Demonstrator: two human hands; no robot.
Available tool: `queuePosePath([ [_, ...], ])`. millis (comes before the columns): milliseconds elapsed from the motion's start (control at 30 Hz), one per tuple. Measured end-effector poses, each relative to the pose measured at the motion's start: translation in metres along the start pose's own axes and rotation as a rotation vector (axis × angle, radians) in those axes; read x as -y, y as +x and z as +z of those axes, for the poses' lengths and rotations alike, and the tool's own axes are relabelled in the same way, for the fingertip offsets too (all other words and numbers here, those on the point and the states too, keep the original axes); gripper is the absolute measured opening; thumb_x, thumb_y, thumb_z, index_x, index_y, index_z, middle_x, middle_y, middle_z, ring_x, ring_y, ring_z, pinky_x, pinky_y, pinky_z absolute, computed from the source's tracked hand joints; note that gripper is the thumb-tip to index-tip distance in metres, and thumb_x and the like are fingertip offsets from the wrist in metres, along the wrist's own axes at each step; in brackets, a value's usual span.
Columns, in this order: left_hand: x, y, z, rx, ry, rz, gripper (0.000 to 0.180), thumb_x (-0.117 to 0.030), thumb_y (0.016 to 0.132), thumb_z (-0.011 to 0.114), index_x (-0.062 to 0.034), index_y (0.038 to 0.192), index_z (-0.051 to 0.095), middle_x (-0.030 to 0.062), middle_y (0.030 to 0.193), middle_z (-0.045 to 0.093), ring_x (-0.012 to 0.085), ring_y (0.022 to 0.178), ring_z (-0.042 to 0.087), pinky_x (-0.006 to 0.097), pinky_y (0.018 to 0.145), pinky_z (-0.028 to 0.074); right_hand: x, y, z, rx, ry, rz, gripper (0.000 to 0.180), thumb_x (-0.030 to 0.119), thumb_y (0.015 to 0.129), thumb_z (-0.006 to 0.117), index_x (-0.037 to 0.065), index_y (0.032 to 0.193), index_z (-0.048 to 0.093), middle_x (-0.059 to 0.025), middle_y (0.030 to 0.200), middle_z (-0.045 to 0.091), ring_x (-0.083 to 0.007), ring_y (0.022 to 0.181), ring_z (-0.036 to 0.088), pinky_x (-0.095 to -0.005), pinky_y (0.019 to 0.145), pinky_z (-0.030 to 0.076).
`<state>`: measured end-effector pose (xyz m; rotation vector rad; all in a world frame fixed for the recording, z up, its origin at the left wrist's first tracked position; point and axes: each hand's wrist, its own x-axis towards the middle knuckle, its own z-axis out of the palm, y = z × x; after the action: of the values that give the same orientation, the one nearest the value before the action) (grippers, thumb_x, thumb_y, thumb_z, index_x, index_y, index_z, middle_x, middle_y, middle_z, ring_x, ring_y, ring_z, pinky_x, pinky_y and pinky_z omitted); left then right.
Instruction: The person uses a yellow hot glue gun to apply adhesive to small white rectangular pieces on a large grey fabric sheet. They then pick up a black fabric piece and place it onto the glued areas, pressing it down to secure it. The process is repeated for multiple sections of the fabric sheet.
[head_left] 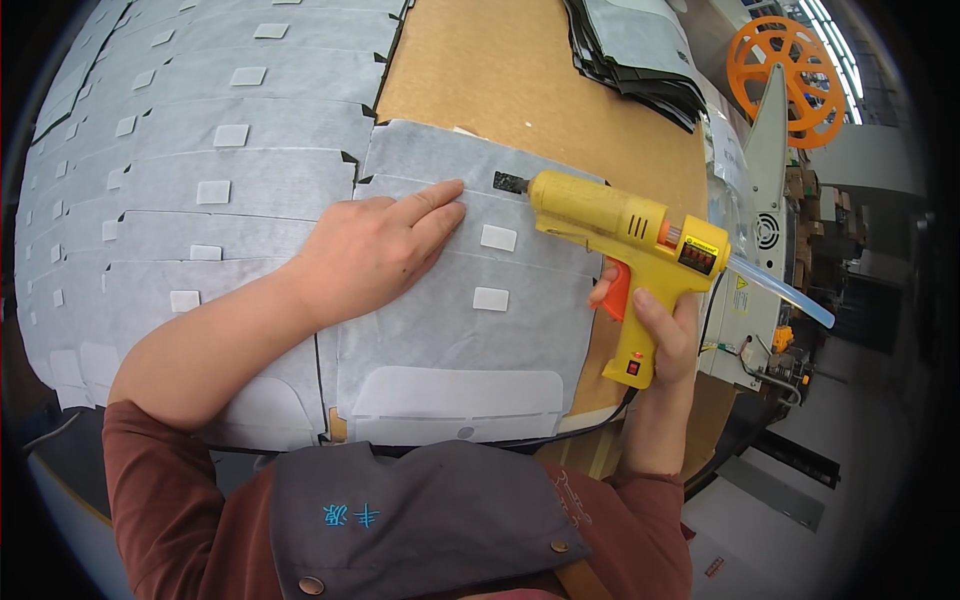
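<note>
A yellow glue gun is held in the right hand, the fingers being wrapped around its grip and 1 finger laid on the orange trigger. The dark nozzle is pointed left and is set against the upper edge of a grey fabric panel. A clear glue stick is seen projecting from the rear of the glue gun, to its right, and a black cord is led away from below its grip.

The left hand is pressed flat on the grey fabric panel, left of the glue gun, with the fingers extended and held close together, their tips lying just short of the nozzle. Nothing is gripped by it.

2 white rectangular patches are found on the panel below the glue gun's barrel. Left of the glue gun, many overlapping grey panels with similar white patches are spread out. Above the glue gun, bare brown board is visible, and a stack of grey and black sheets is placed at its far end. An orange spool is seen above and right of the glue gun.
</note>
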<state>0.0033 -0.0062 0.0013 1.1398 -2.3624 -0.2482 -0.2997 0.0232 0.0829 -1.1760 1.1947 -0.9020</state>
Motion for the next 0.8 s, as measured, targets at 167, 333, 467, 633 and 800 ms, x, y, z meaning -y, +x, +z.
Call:
queuePosePath([
  [167,0.0,0.0,0.001,0.001,-0.002,-0.003,0.026,-0.014,0.086,0.068,-0.0095,0.112,0.065,0.0013,0.125,0.066,0.0165,0.068,0.067,0.03,0.054,0.053,0.002,0.004,0.005,0.011,-0.02,0.022,0.04,0.013,0.088,0.061,-0.008,0.121,0.055,-0.0155,0.106,0.064,-0.025,0.093,0.067,-0.0366,0.081,0.053],
  [333,0.0,-0.001,0.0,0.021,-0.002,-0.019,0.026,-0.014,0.086,0.068,-0.0096,0.111,0.065,0.001,0.125,0.066,0.0164,0.067,0.067,0.03,0.054,0.053,-0.003,0.004,0.001,-0.007,-0.034,0.021,0.04,0.014,0.088,0.061,-0.008,0.12,0.055,-0.0154,0.106,0.064,-0.025,0.091,0.068,-0.0357,0.079,0.053],
  [467,0.0,0.0,0.0,0.012,0.006,-0.009,0.026,-0.014,0.086,0.068,-0.0094,0.111,0.065,0.0013,0.124,0.066,0.0166,0.068,0.067,0.03,0.054,0.053,-0.004,0.001,-0.002,-0.034,-0.016,0.008,0.04,0.015,0.088,0.061,-0.007,0.121,0.054,-0.0153,0.107,0.064,-0.0248,0.091,0.068,-0.0343,0.076,0.053],
  [633,0.0,0.0,0.001,-0.004,0.001,0.001,0.026,-0.013,0.086,0.068,-0.0092,0.111,0.065,0.0017,0.123,0.067,0.0168,0.069,0.068,0.03,0.055,0.054,-0.003,-0.002,-0.005,-0.03,-0.032,0.015,0.041,0.015,0.088,0.061,-0.007,0.122,0.054,-0.0151,0.106,0.064,-0.0248,0.09,0.068,-0.0341,0.075,0.053],
  [800,0.0,0.001,-0.001,0.005,0.004,-0.002,0.026,-0.013,0.086,0.068,-0.009,0.111,0.065,0.0021,0.124,0.066,0.017,0.071,0.069,0.03,0.056,0.054,-0.005,-0.005,-0.004,-0.043,-0.011,0.002,0.042,0.015,0.088,0.061,-0.007,0.123,0.053,-0.0152,0.105,0.064,-0.0247,0.089,0.068,-0.0342,0.074,0.052],
])
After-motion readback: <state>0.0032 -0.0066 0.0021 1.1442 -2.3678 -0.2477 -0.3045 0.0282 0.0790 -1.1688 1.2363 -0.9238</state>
